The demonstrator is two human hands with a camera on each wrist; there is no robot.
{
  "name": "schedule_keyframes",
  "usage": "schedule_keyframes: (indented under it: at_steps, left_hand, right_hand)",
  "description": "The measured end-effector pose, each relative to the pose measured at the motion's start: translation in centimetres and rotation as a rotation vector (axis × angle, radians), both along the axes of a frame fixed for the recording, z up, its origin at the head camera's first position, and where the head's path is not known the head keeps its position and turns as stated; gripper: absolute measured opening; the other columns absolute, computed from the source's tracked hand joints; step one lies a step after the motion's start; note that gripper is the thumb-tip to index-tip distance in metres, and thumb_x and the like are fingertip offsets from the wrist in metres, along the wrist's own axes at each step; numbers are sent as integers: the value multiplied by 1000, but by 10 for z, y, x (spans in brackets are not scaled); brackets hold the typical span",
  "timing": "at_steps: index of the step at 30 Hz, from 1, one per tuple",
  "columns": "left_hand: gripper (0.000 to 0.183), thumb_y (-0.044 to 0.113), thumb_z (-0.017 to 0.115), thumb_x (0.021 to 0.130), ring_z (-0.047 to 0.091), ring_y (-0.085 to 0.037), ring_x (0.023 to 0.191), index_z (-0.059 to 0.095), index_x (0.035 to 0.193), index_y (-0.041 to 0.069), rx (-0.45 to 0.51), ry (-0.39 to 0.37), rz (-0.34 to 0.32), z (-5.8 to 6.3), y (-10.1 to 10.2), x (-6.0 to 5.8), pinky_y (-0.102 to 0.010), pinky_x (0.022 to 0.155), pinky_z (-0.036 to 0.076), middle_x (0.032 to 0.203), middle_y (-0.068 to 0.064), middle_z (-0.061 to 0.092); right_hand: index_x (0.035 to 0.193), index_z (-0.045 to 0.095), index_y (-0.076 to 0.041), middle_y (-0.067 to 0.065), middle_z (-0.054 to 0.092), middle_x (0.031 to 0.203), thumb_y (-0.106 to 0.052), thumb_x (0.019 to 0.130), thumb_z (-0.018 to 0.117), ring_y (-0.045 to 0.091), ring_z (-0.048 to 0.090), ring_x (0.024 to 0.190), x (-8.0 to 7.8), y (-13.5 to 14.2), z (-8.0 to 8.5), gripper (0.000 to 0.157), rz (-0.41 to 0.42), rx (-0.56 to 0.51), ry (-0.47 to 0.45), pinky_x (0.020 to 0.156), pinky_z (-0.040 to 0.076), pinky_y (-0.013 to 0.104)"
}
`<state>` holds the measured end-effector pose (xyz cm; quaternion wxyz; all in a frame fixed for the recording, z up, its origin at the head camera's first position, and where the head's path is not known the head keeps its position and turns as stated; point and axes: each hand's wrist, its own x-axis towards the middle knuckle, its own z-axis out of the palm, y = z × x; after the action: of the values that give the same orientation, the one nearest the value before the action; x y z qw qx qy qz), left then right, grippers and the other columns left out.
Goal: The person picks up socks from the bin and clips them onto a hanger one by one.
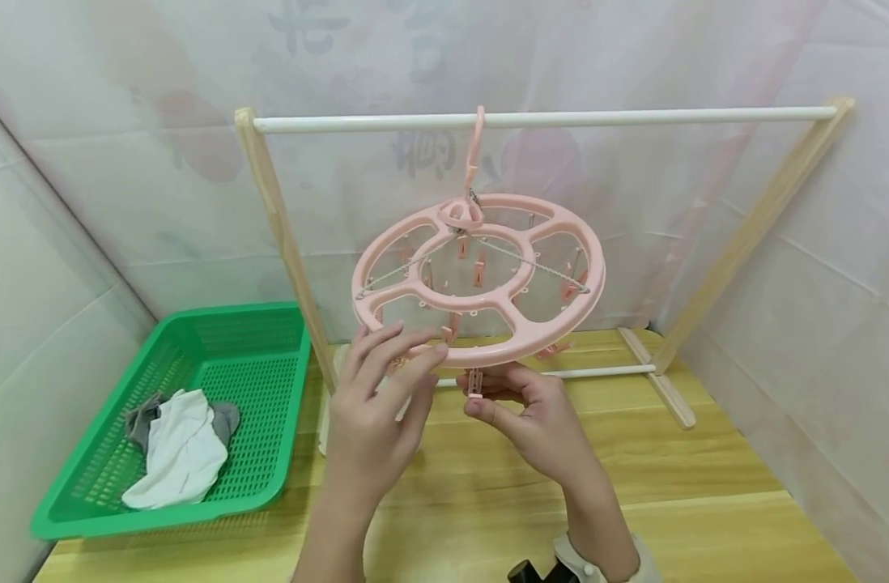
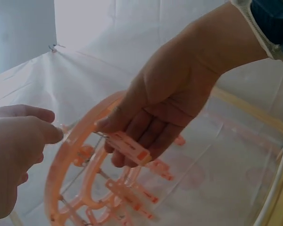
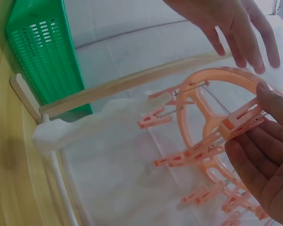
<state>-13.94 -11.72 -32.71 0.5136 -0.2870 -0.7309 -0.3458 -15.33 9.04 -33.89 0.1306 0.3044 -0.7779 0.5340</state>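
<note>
A pink oval clip hanger [image 1: 525,344] hangs by its hook, with pink clothespins dangling beneath it. My right hand [image 1: 535,417] is under the front rim, pinching a clothespin [image 1: 475,382] between thumb and fingers; the right wrist view shows this clothespin [image 3: 240,120] close up. My left hand [image 1: 375,413] is at the front left of the rim, fingers spread and slightly bent, holding nothing. In the right wrist view, a white cloth [image 3: 96,125] hangs from clothespins [image 3: 155,117] at the hanger's edge; in the head view my left hand largely hides that place.
The hanger's hook is over the white rod [image 1: 372,123] of a wooden stand [image 1: 280,227]. At the left, a green basket [image 1: 287,421] holds a white cloth [image 1: 185,449] and grey cloth [image 1: 226,421]. The wood-grain table [image 1: 678,478] lies below; pale fabric walls [image 1: 816,324] enclose the space.
</note>
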Motion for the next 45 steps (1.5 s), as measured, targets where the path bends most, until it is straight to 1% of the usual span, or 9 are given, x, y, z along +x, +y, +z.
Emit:
schedule_keyframes:
  at_steps: [5, 14, 21, 24, 28, 31, 36, 39, 45]
  left_hand:
    - [17, 11, 66, 96, 65, -39, 109, 76, 108, 5, 49, 80, 18, -2, -27, -1, -47, 117, 42, 109, -13, 75]
    - [30, 26, 59, 103, 63, -43, 108, 77, 112, 4, -57, -73, 191, -30, -113, 5, -24, 115, 38, 107, -17, 73]
    - [46, 43, 49, 107, 60, -44, 106, 77, 115, 7, -130, -159, 348, -39, -173, 14, -8, 107, 29, 108, -18, 73]
    - [49, 43, 43, 107, 60, -43, 108, 76, 117, 8, -194, -213, 423, -43, -195, 18, -22, 94, 46, 109, -16, 72]
    - [55, 46, 36, 108, 59, -39, 107, 76, 117, 10, -283, -264, 480, -51, -219, 22, -40, 74, 44, 110, -12, 72]
    - [56, 48, 35, 107, 60, -38, 103, 76, 116, 11, -307, -272, 492, -58, -234, 23, -38, 68, 45, 108, -11, 73]
    - [23, 12, 68, 89, 60, -39, 101, 75, 111, 10, -374, -337, 516, -67, -253, 24, -56, 51, 50, 110, -11, 72]
    - [39, -6, 79, 73, 57, -41, 101, 74, 109, 9, -403, -441, 519, -72, -262, 24, -63, 60, 51, 114, -14, 70]
    - [38, -3, 82, 76, 56, -47, 104, 72, 110, 11, -463, -645, 515, -81, -278, 22, -67, 69, 49, 120, -20, 66]
  right_hand:
    - [117, 72, -9, 3, 78, 106, -3, 89, 77, 19, 76, 97, 1, 0, 2, 29, 6, -12, -28, 87, 61, 30]
    - [114, 72, -9, 3, 77, 104, -2, 90, 76, 15, 75, 95, 3, 2, 3, 25, -2, -13, -37, 86, 61, 29]
    - [116, 72, -10, 2, 77, 105, -3, 90, 76, 16, 75, 95, 4, 4, 4, 27, -13, -13, -38, 87, 61, 29]
    - [115, 73, -9, 3, 77, 104, -4, 90, 76, 16, 75, 94, 4, 7, 5, 26, -22, -15, -24, 87, 61, 28]
    - [115, 73, -9, 6, 78, 104, -3, 90, 77, 13, 75, 95, 4, 9, 6, 26, -32, -15, -25, 87, 61, 27]
    - [114, 73, -8, 10, 77, 103, -2, 90, 76, 15, 75, 94, 3, 11, 6, 25, -27, -17, -16, 87, 61, 27]
    - [113, 73, -8, 6, 78, 102, -3, 90, 76, 18, 75, 93, 3, 12, 6, 24, -20, -13, -19, 86, 61, 28]
    - [114, 73, -8, 5, 78, 103, -3, 90, 77, 17, 75, 94, 3, 12, 5, 25, -19, -12, -32, 86, 61, 28]
    - [117, 72, -8, 5, 77, 105, -4, 90, 77, 16, 75, 96, 2, 11, 5, 28, -12, -8, -46, 87, 61, 29]
